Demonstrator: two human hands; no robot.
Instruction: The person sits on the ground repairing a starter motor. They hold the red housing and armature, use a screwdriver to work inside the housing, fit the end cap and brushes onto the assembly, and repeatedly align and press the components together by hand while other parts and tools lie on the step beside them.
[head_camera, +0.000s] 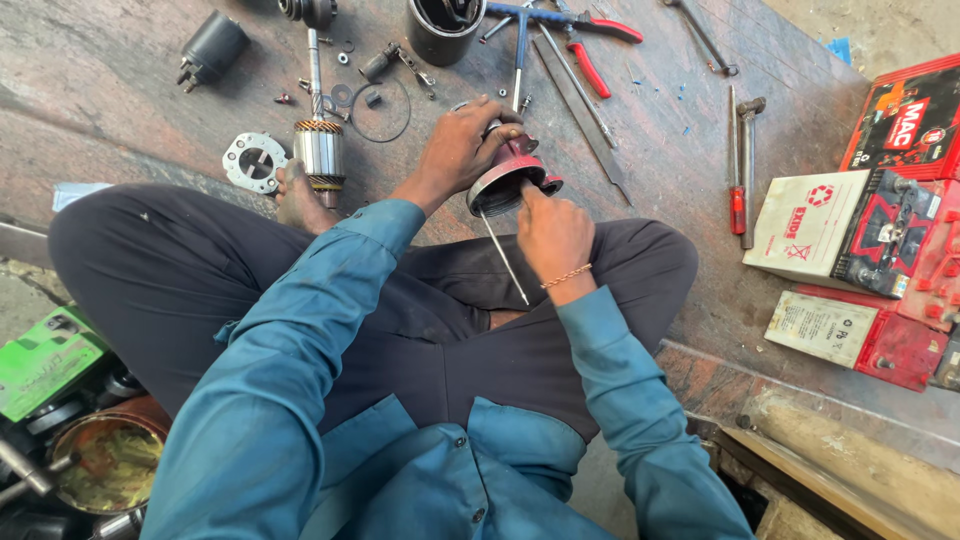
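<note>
I sit cross-legged on a stone floor (120, 90). My left hand (462, 145) grips the top of a round dark-red motor end cover (505, 180) held over my lap. My right hand (553, 235) presses against the cover's lower right edge and holds a thin metal rod (503, 262) that slants down along my leg. Beside my bare foot (297, 203), to the left of the left hand, an armature (319, 140) with copper windings lies on the floor, and a flat metal plate (254, 162) lies further left.
Red-handled pliers (590, 55), a blue T-handle wrench (520, 30), a black cylinder housing (443, 28), a solenoid (210, 48), washers and screws lie ahead. A red-handled screwdriver (737, 180) and several batteries (850, 230) are at the right. A grease can (105, 460) stands at the lower left.
</note>
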